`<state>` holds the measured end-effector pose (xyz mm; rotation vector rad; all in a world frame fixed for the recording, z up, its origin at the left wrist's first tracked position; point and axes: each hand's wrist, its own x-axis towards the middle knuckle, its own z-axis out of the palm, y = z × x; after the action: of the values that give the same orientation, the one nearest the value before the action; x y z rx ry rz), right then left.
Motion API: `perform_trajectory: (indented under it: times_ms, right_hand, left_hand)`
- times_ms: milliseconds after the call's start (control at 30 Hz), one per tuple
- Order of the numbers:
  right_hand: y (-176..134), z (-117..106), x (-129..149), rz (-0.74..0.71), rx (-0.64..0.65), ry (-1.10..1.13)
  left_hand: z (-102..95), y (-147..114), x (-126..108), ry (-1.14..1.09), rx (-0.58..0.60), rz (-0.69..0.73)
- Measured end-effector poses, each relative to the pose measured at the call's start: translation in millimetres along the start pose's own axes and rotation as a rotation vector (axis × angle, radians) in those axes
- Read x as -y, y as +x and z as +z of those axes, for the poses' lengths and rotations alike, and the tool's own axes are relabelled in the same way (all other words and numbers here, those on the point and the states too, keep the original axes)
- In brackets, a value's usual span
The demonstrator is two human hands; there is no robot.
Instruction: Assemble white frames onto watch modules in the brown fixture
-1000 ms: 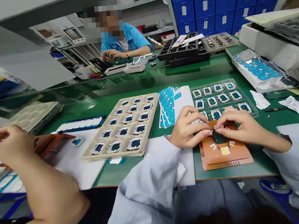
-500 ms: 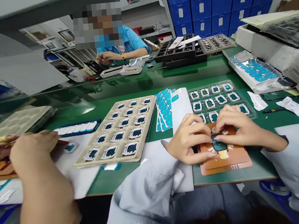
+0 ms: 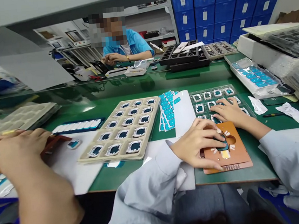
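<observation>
My left hand [image 3: 198,144] lies over the left part of an orange fixture plate [image 3: 240,152], fingers and thumb apart. Its fingertips touch a dark, rounded-square part [image 3: 223,145] set in the plate, and its thumb rests near the plate's front edge. Small white strips and a yellow tab surround that part. Beyond the plate, my right hand [image 3: 230,113] is stretched out with spread fingers over a clear tray [image 3: 235,88] of white-rimmed square parts. I see nothing held in it. The right fingertips hide some of the tray's pockets.
A beige tray [image 3: 151,133] of similar parts lies to the left, beside blue sticker sheets [image 3: 167,112] and a white sheet [image 3: 184,114]. A co-worker's arm [image 3: 39,179] reaches in at far left. Crumpled white papers [image 3: 294,114] and a clear box [image 3: 257,77] lie right.
My right hand has left the dark part and moved up over the clear tray, uncovering a round recess in the plate. My left hand stays on the plate, its fingers now reaching over the part.
</observation>
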<state>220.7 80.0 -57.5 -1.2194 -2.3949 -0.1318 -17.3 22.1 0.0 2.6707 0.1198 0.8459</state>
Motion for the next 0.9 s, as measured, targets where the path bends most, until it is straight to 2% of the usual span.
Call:
perform_trajectory:
  times_ms: [167,267,400,467,533,600,667,733,800,900]
  right_hand:
    - [2.7,1.9,-6.6,0.053,-0.075,0.077]
    - [7.6,-5.0,-5.9,0.043,-0.137,0.148]
    - [5.9,-35.7,9.7,0.006,-0.239,0.263]
    - [-1.5,-56.5,21.3,0.066,-0.300,0.419]
    - [-11.1,-75.3,31.8,0.173,-0.246,0.604]
    - [-19.7,-89.6,39.0,0.246,-0.103,0.753]
    - [-25.4,-99.1,41.9,0.240,0.046,0.821]
    - [-28.1,-105.1,41.6,0.174,0.135,0.811]
    - [-29.5,-108.8,39.6,0.124,0.167,0.766]
    - [-31.5,-110.7,35.6,0.122,0.208,0.679]
  left_hand:
    - [-0.5,-0.7,-0.1,0.020,-0.002,-0.024]
    - [-0.4,-0.4,-0.9,0.022,0.016,-0.044]
    - [0.1,-0.5,-0.4,0.016,0.037,-0.075]
    - [0.2,-1.0,0.1,0.014,0.038,-0.090]
    - [-0.1,-1.4,0.5,0.011,0.036,-0.097]
    - [-0.6,-1.8,0.9,0.009,0.032,-0.090]
    - [-0.9,-2.0,1.3,0.004,0.024,-0.068]
    - [-1.0,-2.0,1.5,0.001,0.009,-0.043]
    - [-0.9,-1.9,1.4,0.003,-0.006,-0.031]
    - [-0.9,-1.8,0.5,0.006,-0.007,-0.043]
